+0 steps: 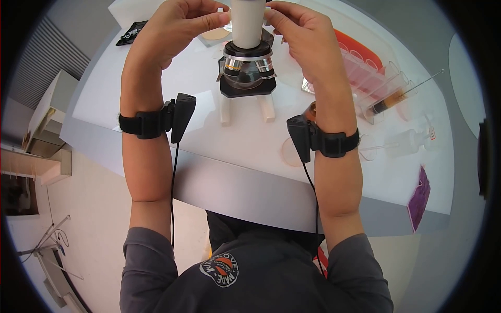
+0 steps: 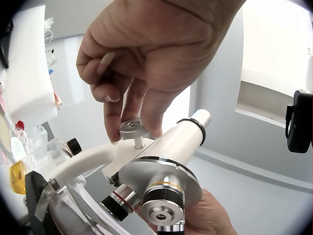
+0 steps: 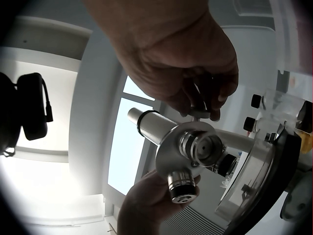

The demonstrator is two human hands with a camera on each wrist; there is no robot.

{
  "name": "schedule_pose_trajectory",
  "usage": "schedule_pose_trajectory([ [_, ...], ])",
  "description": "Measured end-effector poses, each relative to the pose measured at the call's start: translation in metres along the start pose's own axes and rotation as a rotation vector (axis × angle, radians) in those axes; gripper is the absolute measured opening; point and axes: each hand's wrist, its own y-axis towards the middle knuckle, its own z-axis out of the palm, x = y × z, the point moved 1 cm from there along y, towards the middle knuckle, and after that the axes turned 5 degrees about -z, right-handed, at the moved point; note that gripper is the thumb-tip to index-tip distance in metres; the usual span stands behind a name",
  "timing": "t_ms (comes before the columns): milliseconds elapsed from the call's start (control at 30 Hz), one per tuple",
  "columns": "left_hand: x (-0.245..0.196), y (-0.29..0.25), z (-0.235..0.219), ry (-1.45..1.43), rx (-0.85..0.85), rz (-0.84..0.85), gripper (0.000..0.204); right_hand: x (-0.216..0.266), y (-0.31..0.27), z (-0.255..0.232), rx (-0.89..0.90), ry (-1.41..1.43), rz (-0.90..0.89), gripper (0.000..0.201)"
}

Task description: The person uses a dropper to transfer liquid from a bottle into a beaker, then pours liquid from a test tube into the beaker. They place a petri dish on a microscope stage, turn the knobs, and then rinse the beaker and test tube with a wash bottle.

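A white microscope [image 1: 247,23] stands on the table with its tube toward the top edge of the head view. My left hand [image 1: 180,31] is at its left side; in the left wrist view the thumb and fingers pinch a ribbed silver focus knob [image 2: 133,128]. On the opposite side my right hand [image 1: 308,39] pinches the matching knob [image 3: 199,115], partly hidden by the fingers. Below the tube, several objective lenses [image 2: 164,201] hang from the round nosepiece [image 3: 168,152]. Under them lies the black stage [image 1: 247,89], with a clear round plate on it.
To the right, a pink rack [image 1: 360,73] holds clear tubes beside a red tray [image 1: 360,44]. A syringe-like tube with brown contents [image 1: 389,101], a clear bottle [image 1: 412,140] and a purple cloth [image 1: 419,198] lie nearer. A black packet [image 1: 131,33] sits at the far left.
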Motion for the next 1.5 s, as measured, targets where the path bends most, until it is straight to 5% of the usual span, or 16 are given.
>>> schedule_pose_trajectory([
  [1500,-0.008,-0.005,0.0,0.201,-0.124,0.051,0.022,0.018,-0.006,0.0,-0.018,-0.146,-0.017,0.022],
])
